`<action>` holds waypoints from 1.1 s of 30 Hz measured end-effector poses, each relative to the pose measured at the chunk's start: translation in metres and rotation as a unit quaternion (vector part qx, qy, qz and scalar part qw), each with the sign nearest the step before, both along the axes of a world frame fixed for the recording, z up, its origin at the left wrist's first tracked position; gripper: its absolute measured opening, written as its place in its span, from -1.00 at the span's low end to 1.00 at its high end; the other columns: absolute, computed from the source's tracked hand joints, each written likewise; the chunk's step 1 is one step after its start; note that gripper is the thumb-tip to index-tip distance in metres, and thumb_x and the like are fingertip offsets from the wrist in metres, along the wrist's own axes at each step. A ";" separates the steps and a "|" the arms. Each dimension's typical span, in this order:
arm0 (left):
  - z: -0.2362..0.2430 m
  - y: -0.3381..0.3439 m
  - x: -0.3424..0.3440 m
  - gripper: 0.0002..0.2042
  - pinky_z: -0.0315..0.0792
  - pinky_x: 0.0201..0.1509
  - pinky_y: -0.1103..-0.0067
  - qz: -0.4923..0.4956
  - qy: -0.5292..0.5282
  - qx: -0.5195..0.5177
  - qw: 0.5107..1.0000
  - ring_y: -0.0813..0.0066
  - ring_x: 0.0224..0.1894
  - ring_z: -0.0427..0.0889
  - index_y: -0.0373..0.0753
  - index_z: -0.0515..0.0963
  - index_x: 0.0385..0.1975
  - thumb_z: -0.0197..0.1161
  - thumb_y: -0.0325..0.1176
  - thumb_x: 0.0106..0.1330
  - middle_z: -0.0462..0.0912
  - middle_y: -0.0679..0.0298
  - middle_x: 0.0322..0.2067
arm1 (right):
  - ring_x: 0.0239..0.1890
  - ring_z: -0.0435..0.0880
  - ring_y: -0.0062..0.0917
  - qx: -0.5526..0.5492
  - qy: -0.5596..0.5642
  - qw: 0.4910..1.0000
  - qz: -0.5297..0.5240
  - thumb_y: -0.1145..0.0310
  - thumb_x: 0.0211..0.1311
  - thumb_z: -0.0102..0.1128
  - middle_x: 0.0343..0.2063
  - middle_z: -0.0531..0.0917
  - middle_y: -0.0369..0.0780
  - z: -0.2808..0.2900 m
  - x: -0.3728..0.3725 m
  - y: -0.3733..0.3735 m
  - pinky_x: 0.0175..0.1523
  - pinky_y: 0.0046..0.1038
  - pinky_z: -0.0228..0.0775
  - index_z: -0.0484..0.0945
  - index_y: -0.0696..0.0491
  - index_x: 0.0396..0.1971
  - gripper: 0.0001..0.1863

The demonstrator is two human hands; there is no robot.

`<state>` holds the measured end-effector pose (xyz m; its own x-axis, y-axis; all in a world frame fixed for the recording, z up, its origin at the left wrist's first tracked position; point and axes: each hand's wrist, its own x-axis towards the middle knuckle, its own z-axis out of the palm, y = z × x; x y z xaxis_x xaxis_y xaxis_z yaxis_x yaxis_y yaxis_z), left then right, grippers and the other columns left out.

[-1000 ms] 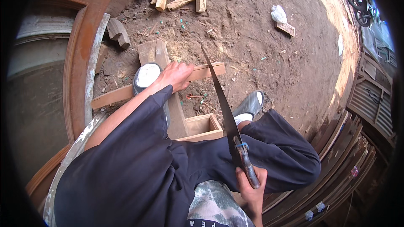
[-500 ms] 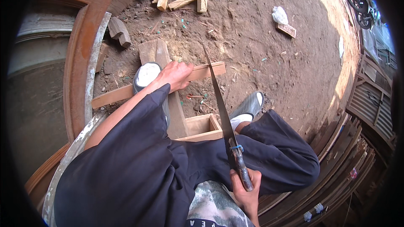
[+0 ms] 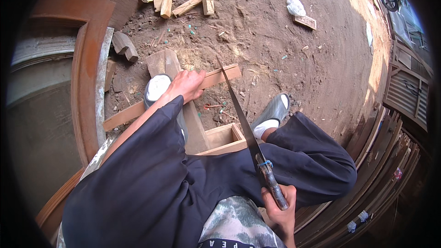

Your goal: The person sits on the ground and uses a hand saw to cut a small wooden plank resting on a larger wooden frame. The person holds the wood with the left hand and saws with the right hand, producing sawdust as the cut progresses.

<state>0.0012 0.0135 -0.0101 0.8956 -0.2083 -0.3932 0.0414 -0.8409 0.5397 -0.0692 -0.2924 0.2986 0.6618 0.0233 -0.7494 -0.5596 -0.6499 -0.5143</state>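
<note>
My left hand (image 3: 189,84) is closed around a narrow wooden strip (image 3: 124,115), which lies across a longer board (image 3: 196,130) between my legs. The strip's right end (image 3: 229,73) sticks out past my fingers. Low on the right, my right hand (image 3: 280,205) grips the dark handle of a handsaw (image 3: 245,128), with blue string tied where blade and handle meet. Its long blade points up and away, and its narrow front part crosses the strip near that right end. My left foot (image 3: 158,87), in a grey slipper, presses beside the strip on the board.
A wooden box frame (image 3: 225,140) sits between my legs. Offcut blocks (image 3: 186,5) lie on the dirt ahead, and a white plastic bag (image 3: 295,6) rests by a small block at far right. A brown door frame (image 3: 82,82) stands at left; long planks (image 3: 381,170) are stacked at right.
My right hand and the saw handle have shifted slightly right in the picture. The whole view has tilted a little too. Both hands keep their grips.
</note>
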 end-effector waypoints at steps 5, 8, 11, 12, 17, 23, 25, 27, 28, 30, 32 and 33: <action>0.002 0.005 0.002 -0.64 0.63 -0.08 0.07 -0.023 0.024 -0.007 0.999 -0.25 -0.20 0.74 -0.36 0.51 -0.15 0.42 -0.38 0.08 0.69 -0.16 -0.38 | -0.71 0.27 -0.77 0.011 0.024 0.998 0.049 0.53 0.18 0.29 -0.82 0.38 -0.30 0.015 0.008 0.002 -0.59 -0.48 0.12 0.49 0.22 -0.68 -0.74; 0.005 0.002 0.005 -0.65 0.62 -0.08 0.07 -0.015 0.032 -0.006 0.999 -0.25 -0.19 0.73 -0.34 0.52 -0.17 0.43 -0.35 0.09 0.70 -0.17 -0.38 | -0.71 0.29 -0.76 0.004 0.039 0.999 0.012 0.53 0.19 0.27 -0.81 0.39 -0.30 0.021 -0.004 -0.009 -0.59 -0.47 0.13 0.49 0.23 -0.67 -0.74; 0.006 -0.002 0.002 -0.63 0.62 -0.06 0.07 -0.002 0.017 -0.006 1.000 -0.24 -0.19 0.74 -0.35 0.52 -0.18 0.45 -0.31 0.09 0.70 -0.16 -0.38 | -0.70 0.29 -0.76 0.031 -0.006 0.999 0.007 0.54 0.18 0.26 -0.80 0.39 -0.30 0.006 0.006 0.002 -0.58 -0.47 0.13 0.48 0.23 -0.66 -0.75; 0.008 -0.001 0.002 -0.63 0.62 -0.05 0.07 -0.001 0.018 -0.002 1.000 -0.24 -0.19 0.73 -0.35 0.52 -0.17 0.45 -0.31 0.09 0.70 -0.16 -0.38 | -0.69 0.28 -0.75 0.041 0.002 0.999 0.024 0.54 0.16 0.26 -0.79 0.40 -0.28 -0.009 0.008 0.003 -0.57 -0.45 0.15 0.48 0.23 -0.65 -0.78; 0.011 0.000 0.001 -0.64 0.62 -0.04 0.09 0.000 0.027 0.002 1.000 -0.23 -0.19 0.73 -0.35 0.52 -0.18 0.46 -0.31 0.11 0.70 -0.16 -0.37 | -0.68 0.30 -0.77 0.031 0.015 0.999 0.006 0.54 0.16 0.27 -0.79 0.40 -0.28 -0.006 0.002 0.004 -0.56 -0.47 0.17 0.49 0.22 -0.66 -0.77; 0.011 0.002 -0.004 -0.64 0.62 -0.05 0.08 0.002 0.010 -0.002 1.000 -0.22 -0.19 0.74 -0.33 0.51 -0.17 0.45 -0.30 0.12 0.69 -0.13 -0.36 | -0.68 0.24 -0.81 0.032 -0.023 0.999 -0.001 0.54 0.22 0.26 -0.82 0.34 -0.36 -0.025 -0.007 -0.004 -0.59 -0.48 0.06 0.41 0.20 -0.71 -0.68; 0.011 0.002 -0.004 -0.62 0.62 -0.05 0.08 -0.003 0.012 -0.005 1.000 -0.23 -0.19 0.73 -0.34 0.51 -0.15 0.46 -0.30 0.11 0.69 -0.12 -0.37 | -0.68 0.24 -0.80 0.043 -0.035 0.998 0.033 0.53 0.22 0.26 -0.81 0.34 -0.34 -0.044 0.001 0.009 -0.58 -0.48 0.06 0.40 0.20 -0.70 -0.68; 0.006 0.004 -0.004 -0.61 0.62 -0.05 0.08 -0.003 0.017 -0.015 1.000 -0.23 -0.18 0.74 -0.35 0.50 -0.15 0.46 -0.30 0.11 0.69 -0.13 -0.36 | -0.68 0.25 -0.80 0.031 -0.015 0.999 0.026 0.53 0.22 0.26 -0.81 0.36 -0.36 -0.029 -0.001 0.010 -0.58 -0.48 0.06 0.41 0.20 -0.71 -0.68; 0.005 0.005 -0.003 -0.61 0.62 -0.05 0.08 -0.004 0.021 -0.011 1.000 -0.22 -0.18 0.74 -0.35 0.50 -0.15 0.46 -0.30 0.12 0.69 -0.12 -0.36 | -0.67 0.25 -0.81 0.029 -0.007 1.000 0.009 0.54 0.22 0.26 -0.80 0.37 -0.37 -0.017 -0.002 0.008 -0.58 -0.48 0.06 0.42 0.20 -0.71 -0.68; 0.012 0.003 -0.003 -0.61 0.63 -0.05 0.09 -0.005 0.031 -0.002 0.999 -0.22 -0.17 0.74 -0.35 0.51 -0.15 0.46 -0.29 0.12 0.69 -0.12 -0.35 | -0.66 0.26 -0.82 -0.003 0.017 1.000 -0.012 0.55 0.21 0.27 -0.80 0.38 -0.40 0.004 -0.008 -0.005 -0.58 -0.49 0.06 0.44 0.20 -0.71 -0.69; 0.013 -0.001 -0.004 -0.61 0.63 -0.05 0.09 -0.003 0.031 0.009 0.999 -0.21 -0.16 0.74 -0.36 0.51 -0.15 0.46 -0.28 0.13 0.69 -0.12 -0.34 | -0.67 0.25 -0.82 0.004 0.001 1.000 -0.020 0.56 0.21 0.26 -0.80 0.37 -0.39 -0.005 -0.008 -0.005 -0.58 -0.48 0.05 0.43 0.20 -0.71 -0.69; 0.013 -0.001 -0.001 -0.61 0.63 -0.05 0.10 -0.007 0.027 0.015 1.000 -0.20 -0.16 0.74 -0.36 0.52 -0.14 0.46 -0.28 0.13 0.69 -0.12 -0.34 | -0.67 0.24 -0.82 0.008 -0.011 0.999 -0.029 0.56 0.21 0.26 -0.80 0.36 -0.39 -0.015 -0.009 -0.003 -0.58 -0.48 0.05 0.42 0.21 -0.71 -0.69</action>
